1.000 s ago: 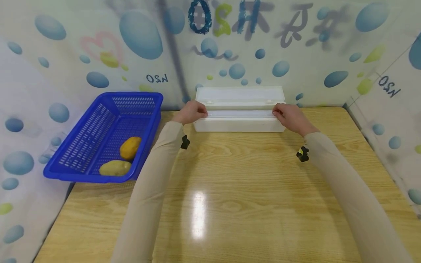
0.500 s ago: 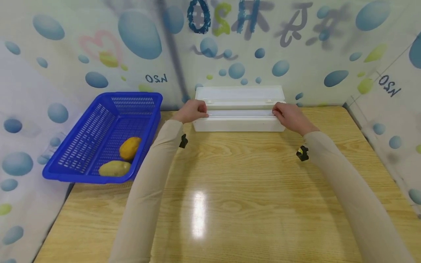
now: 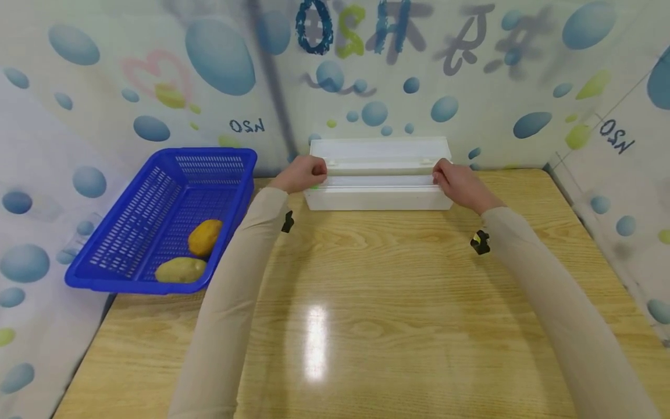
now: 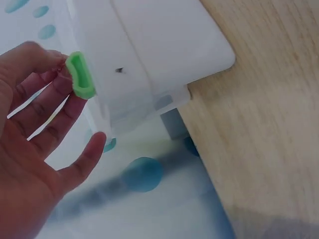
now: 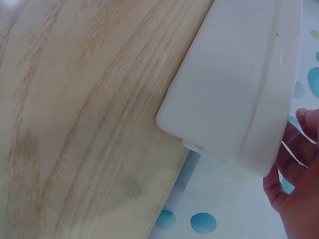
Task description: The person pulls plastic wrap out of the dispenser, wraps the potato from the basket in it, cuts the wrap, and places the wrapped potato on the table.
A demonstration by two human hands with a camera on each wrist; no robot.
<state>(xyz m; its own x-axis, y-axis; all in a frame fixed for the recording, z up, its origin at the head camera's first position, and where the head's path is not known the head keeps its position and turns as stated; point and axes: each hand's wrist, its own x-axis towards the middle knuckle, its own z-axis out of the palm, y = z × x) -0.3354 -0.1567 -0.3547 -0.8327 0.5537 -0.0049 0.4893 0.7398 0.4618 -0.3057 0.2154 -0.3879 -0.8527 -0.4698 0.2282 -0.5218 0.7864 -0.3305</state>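
Note:
A long white cling film dispenser [image 3: 377, 200] stands at the table's back edge, its lid [image 3: 382, 149] raised against the wall. Across its opening lies a pale strip of cling film [image 3: 379, 181]. My left hand [image 3: 298, 174] pinches at the film's left end with thumb and forefinger. In the left wrist view a green slider cutter [image 4: 82, 78] sits right at those fingertips, while the other fingers are spread. At the right end, my right hand [image 3: 467, 187] pinches in the same way; its fingertips are partly hidden behind the dispenser's rim in the right wrist view.
To the left stands a blue plastic basket [image 3: 125, 286] holding an orange-yellow mango-like fruit [image 3: 205, 237] and a pale yellow-green oblong one [image 3: 180, 270]. The wood-grain table [image 3: 377, 314] stretches towards me. A bubble-patterned wall covering [image 3: 356, 99] rises directly behind the dispenser.
My left hand has shifted slightly up and left, and a bit of green now shows under its fingertips. The right hand has risen slightly. The dispenser stays put.

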